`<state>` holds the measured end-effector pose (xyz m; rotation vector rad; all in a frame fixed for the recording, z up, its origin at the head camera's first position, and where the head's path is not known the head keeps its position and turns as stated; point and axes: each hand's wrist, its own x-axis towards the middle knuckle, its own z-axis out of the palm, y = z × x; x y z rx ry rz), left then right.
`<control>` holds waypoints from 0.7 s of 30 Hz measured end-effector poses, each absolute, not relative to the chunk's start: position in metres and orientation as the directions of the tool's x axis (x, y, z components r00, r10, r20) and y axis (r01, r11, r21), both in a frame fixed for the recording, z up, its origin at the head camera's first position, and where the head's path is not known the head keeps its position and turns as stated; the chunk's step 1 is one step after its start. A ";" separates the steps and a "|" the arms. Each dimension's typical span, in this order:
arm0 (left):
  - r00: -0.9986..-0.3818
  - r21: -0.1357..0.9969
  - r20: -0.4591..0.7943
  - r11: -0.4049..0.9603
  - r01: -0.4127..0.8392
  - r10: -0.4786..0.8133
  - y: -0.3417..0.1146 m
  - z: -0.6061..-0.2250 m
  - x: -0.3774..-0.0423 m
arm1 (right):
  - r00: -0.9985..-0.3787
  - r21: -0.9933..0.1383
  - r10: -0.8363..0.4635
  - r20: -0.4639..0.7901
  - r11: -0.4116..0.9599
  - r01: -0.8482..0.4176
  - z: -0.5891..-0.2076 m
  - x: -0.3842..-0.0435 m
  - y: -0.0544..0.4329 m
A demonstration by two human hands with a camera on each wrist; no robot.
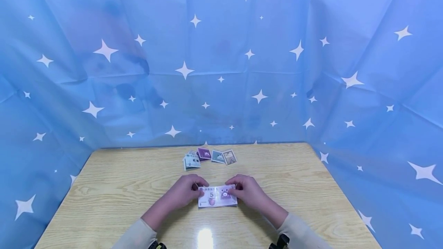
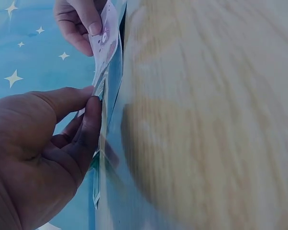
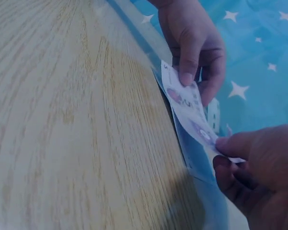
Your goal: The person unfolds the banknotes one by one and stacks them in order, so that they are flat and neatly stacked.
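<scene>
A pale pink play banknote [image 1: 217, 196] marked with a 5 is stretched between both hands near the middle of the wooden table. My left hand [image 1: 188, 190] pinches its left end with the thumb on top. The right hand [image 1: 246, 191] pinches the opposite end the same way. In the right wrist view the banknote [image 3: 184, 100] bends between the two grips. Under it shows a bluish sheet [image 3: 188, 143]; whether that is another note held along with it, I cannot tell.
Farther back on the table [image 1: 121, 187] lie several more play notes: an overlapping greenish pile [image 1: 192, 161], a purple note [image 1: 204, 153], a teal note [image 1: 217, 156] and a brown note [image 1: 230, 157]. A blue star-patterned curtain [image 1: 221, 107] stands behind the table and along its sides.
</scene>
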<state>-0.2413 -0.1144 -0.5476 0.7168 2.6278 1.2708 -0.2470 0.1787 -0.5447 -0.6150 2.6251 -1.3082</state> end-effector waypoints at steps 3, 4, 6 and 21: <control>-0.875 0.757 0.073 0.544 0.360 0.478 -0.113 -0.548 -0.241 | -0.907 -0.780 -0.418 0.051 0.551 -0.298 -0.547 -0.247 0.178; -0.875 0.755 0.069 0.548 0.360 0.480 -0.113 -0.548 -0.241 | -0.907 -0.774 -0.417 0.052 0.557 -0.301 -0.547 -0.247 0.178; -0.874 0.753 0.065 0.551 0.359 0.481 -0.112 -0.547 -0.241 | -0.908 -0.763 -0.416 0.058 0.568 -0.309 -0.548 -0.247 0.178; -0.879 0.669 0.027 0.645 0.370 0.476 -0.106 -0.548 -0.244 | -0.873 -0.632 -0.475 0.112 0.644 -0.431 -0.552 -0.245 0.177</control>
